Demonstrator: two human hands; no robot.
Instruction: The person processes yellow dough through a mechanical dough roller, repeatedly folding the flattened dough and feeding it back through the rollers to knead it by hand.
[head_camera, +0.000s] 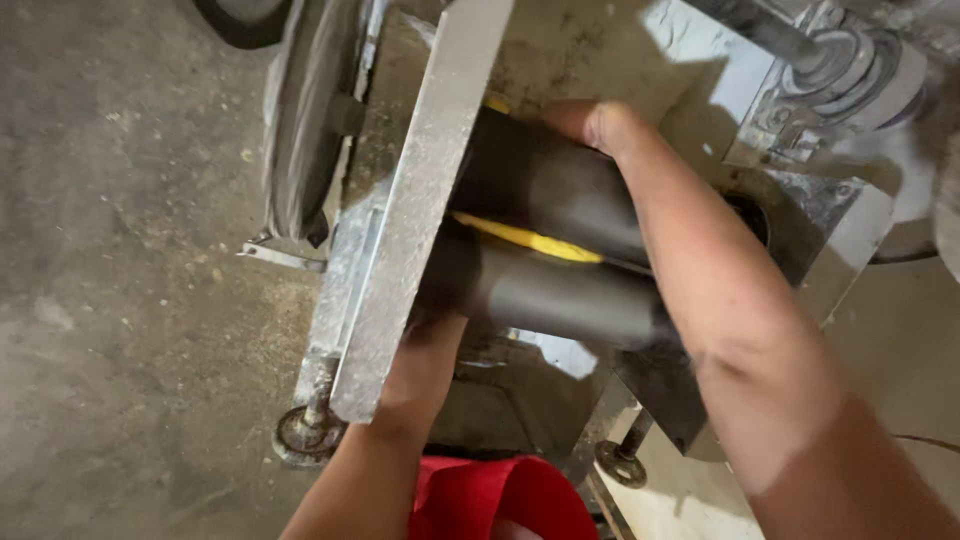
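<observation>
I see bare concrete floor (120, 250), dusty, scattered with sawdust and grit. Grey metal machine frame (420, 200) on round foot pads (305, 435). Hard light from right, sharp shadows.

I stand in a workshop: a dusty concrete floor (120, 250) at nine o'clock, a grimy steel machine frame (420, 200) on levelling feet (305, 435).
</observation>
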